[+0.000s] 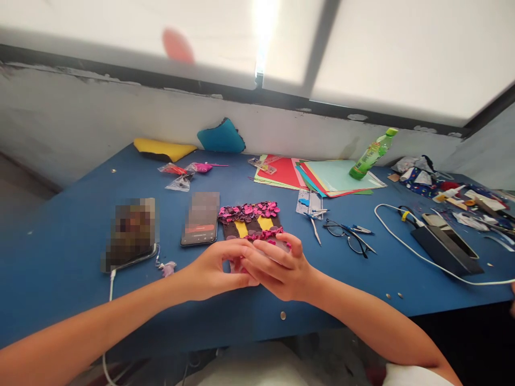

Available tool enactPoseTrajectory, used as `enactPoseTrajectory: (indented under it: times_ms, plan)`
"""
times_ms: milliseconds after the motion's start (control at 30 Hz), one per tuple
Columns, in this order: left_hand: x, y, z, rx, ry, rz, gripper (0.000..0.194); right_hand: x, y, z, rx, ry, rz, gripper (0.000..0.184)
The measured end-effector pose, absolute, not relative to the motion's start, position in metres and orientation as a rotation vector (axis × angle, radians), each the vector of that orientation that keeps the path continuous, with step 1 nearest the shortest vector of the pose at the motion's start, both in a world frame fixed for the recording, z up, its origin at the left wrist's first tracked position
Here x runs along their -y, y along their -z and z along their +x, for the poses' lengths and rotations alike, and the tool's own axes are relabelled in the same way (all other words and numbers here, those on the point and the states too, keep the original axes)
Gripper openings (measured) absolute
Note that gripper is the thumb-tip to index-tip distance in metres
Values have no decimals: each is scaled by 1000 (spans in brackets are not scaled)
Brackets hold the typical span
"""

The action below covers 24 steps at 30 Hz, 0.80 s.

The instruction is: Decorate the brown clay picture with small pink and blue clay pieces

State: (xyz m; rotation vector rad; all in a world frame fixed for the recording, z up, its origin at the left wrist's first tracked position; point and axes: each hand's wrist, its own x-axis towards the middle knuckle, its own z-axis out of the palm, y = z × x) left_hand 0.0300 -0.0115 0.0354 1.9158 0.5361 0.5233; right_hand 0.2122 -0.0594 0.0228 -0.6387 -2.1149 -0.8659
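A small dark panel (pixel 251 227) lies flat at the middle of the table, with two yellow patches and rows of pink and purple petal-like pieces. My left hand (pixel 219 268) is at its near edge, thumb and fingers curled together. Against it rests my right hand (pixel 281 268), its fingers bent over the left fingertips and covering the near part of the panel. Whatever sits between the fingertips is hidden. Just left of the panel lies a black phone (pixel 200 220).
A blurred-out phone (pixel 131 230) on a white cable lies left. Coloured sheets (pixel 333 177), a green bottle (pixel 373 154) and plastic packets (pixel 183 174) stand behind. Eyeglasses (pixel 348 236), compasses (pixel 314 225) and a black box (pixel 444 246) lie right. A metal disc (pixel 283 316) is near the front edge.
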Motion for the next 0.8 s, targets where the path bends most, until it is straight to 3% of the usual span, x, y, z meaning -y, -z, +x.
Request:
enactPoseTrajectory:
  times_ms: [233, 633, 800]
  plan:
    - [4, -36, 28, -523, -601, 1902, 17, 60, -26, 221, 2141, 918, -678, 21]
    - [-2, -32, 26, -549, -684, 1844, 36, 56, -27, 226, 2087, 829, -753, 11]
    - [-4, -40, 27, -608, -783, 1793, 34, 54, -29, 227, 2074, 823, -819, 11]
